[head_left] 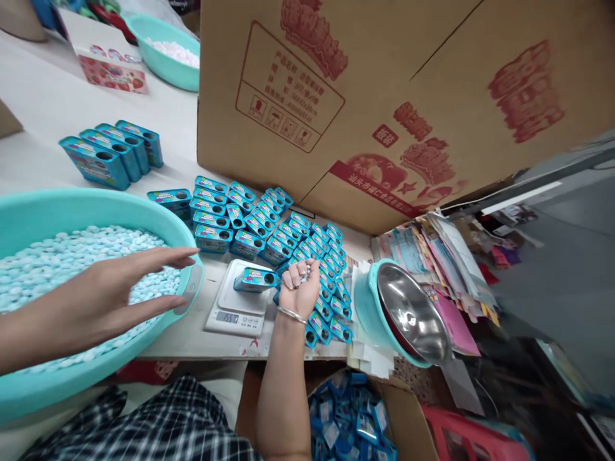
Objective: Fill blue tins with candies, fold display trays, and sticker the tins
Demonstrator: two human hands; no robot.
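Note:
My left hand [108,294] hovers flat, fingers stretched out, over pale blue candies [52,256] in a large teal basin [72,205]; it holds nothing. My right hand [300,288], with a bangle on the wrist, is curled into a fist beside a small white scale [237,301]. Its fingers pinch something small that I cannot make out. One blue tin [254,280] lies on the scale's platform, just left of that fist. Rows of matching blue tins [269,224] lie behind and right of the scale.
A big cardboard box [384,96] stands at the back. Three upright blue tins [113,150] sit far left, a second teal bowl [166,51] beyond them. A steel bowl [413,314] tilts at the right edge. A carton of blue tins [353,416] sits below the table.

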